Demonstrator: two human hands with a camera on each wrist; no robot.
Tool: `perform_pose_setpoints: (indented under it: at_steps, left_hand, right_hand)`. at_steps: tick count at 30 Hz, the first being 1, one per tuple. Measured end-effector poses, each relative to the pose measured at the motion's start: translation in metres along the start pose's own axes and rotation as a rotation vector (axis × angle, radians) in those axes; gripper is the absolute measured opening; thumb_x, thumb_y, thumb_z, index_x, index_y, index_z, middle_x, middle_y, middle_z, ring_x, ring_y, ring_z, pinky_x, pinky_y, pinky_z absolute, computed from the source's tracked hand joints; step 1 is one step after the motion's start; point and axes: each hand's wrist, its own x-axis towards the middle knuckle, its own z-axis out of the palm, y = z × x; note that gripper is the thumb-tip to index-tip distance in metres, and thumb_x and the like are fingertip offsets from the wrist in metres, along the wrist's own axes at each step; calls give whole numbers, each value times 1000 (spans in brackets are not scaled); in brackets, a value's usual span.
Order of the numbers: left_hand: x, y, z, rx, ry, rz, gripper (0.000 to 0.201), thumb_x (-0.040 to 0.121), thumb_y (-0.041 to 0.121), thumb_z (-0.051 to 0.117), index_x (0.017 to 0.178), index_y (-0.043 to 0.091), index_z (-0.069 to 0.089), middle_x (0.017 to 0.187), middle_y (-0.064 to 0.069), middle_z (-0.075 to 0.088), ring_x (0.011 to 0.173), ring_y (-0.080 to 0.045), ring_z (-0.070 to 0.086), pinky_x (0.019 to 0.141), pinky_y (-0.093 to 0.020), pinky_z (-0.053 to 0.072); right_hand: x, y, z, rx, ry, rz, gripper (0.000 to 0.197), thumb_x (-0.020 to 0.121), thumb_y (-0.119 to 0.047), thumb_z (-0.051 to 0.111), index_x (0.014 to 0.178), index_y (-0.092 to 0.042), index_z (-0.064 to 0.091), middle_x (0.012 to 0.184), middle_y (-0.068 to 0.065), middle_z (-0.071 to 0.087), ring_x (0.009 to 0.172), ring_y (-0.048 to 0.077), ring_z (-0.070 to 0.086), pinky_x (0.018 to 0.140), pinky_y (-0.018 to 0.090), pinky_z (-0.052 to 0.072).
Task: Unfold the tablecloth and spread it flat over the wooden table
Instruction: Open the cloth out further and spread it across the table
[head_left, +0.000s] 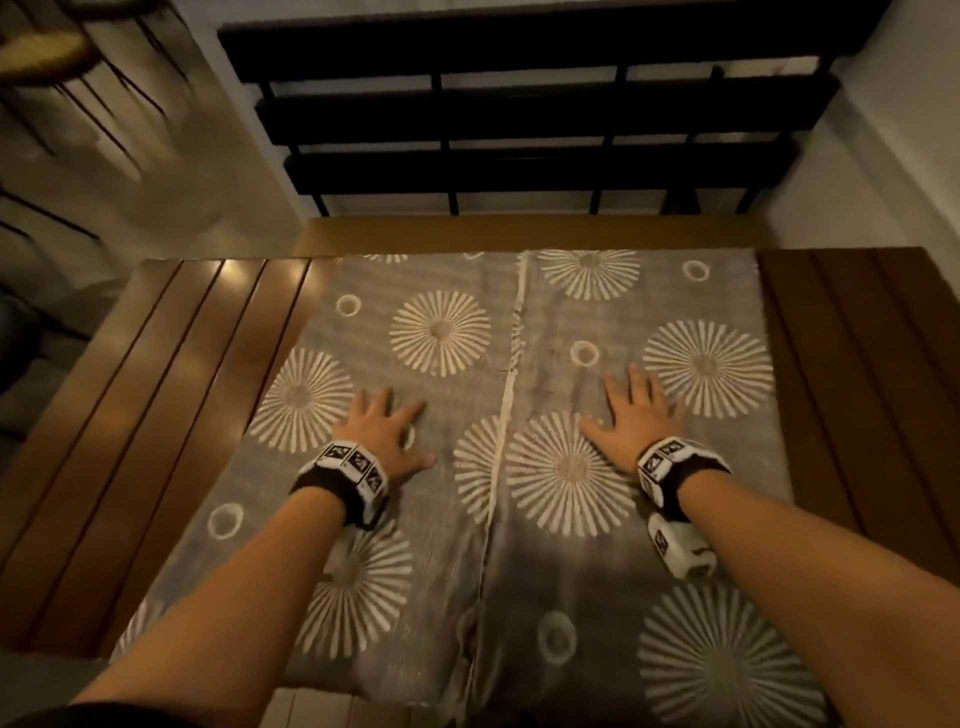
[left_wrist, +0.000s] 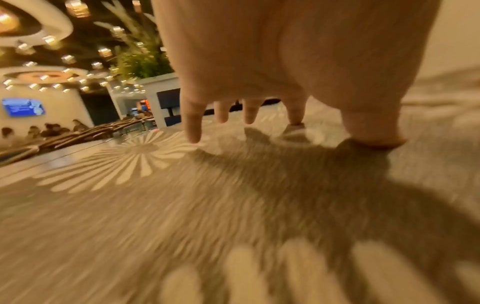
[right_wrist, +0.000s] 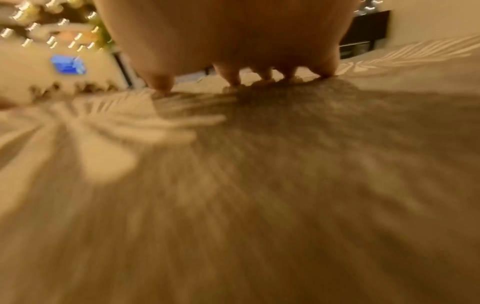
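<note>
A grey tablecloth (head_left: 545, 374) with white starburst and ring patterns lies spread over the middle of the wooden table (head_left: 171, 395). A raised fold or seam (head_left: 511, 384) runs down its centre from far edge to near edge. My left hand (head_left: 387, 434) lies flat with spread fingers on the cloth left of the seam. To the right of the seam, my right hand (head_left: 631, 415) also presses flat with fingers splayed. Both wrist views show fingertips (left_wrist: 193, 137) (right_wrist: 162, 88) touching the patterned cloth (left_wrist: 233, 205) (right_wrist: 259, 185), blurred by motion.
Bare slatted wood shows on the left (head_left: 130, 467) and right (head_left: 857, 374) of the cloth. A black slatted bench (head_left: 519, 130) stands beyond the table's far edge. The left wrist view shows more tables and seated people (left_wrist: 52, 129) in the distance.
</note>
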Motion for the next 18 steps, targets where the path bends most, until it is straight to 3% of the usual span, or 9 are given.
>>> perform_pose_setpoints:
  at_steps: [2,4,9,14,18]
  left_hand:
    - [2,-11,8,-40,-83,-52,104,61,92,42,146,53,-4,162,-2,-8,146,-43,-2,117,-57,15]
    - [4,-4,15,-57,-57,-57,115,50,99,36,146,52,-4,162,-7,-6,145,-45,0,117,-57,15]
    - [-15,32,13,-75,-65,-79,113,58,92,48,150,43,5,160,-15,4,140,-55,9,114,-59,23]
    - [-27,37,16,-91,-121,-129,117,55,93,48,150,43,2,158,-20,2,140,-55,12,112,-62,26]
    - [-43,46,25,-70,-202,-197,124,52,93,52,150,43,-7,157,-25,-2,140,-54,15,113,-61,24]
  right_hand:
    - [-6,0,2,-54,-26,-33,94,76,-83,25,149,-37,-11,158,-1,-25,147,27,-19,112,61,-8]
    - [-2,-1,-7,-46,-49,-25,94,76,-84,25,150,-38,-10,158,-2,-24,147,27,-17,112,62,-6]
    - [16,-13,-36,-113,-96,-25,82,84,-73,31,152,-36,2,161,-1,-15,148,30,-11,114,64,4]
    - [31,-8,-43,-73,-160,16,78,86,-74,29,150,-41,-2,160,2,-18,146,39,-11,112,67,11]
    - [42,-1,-44,-26,-211,11,81,86,-74,32,149,-43,-7,158,2,-25,144,38,-20,114,64,5]
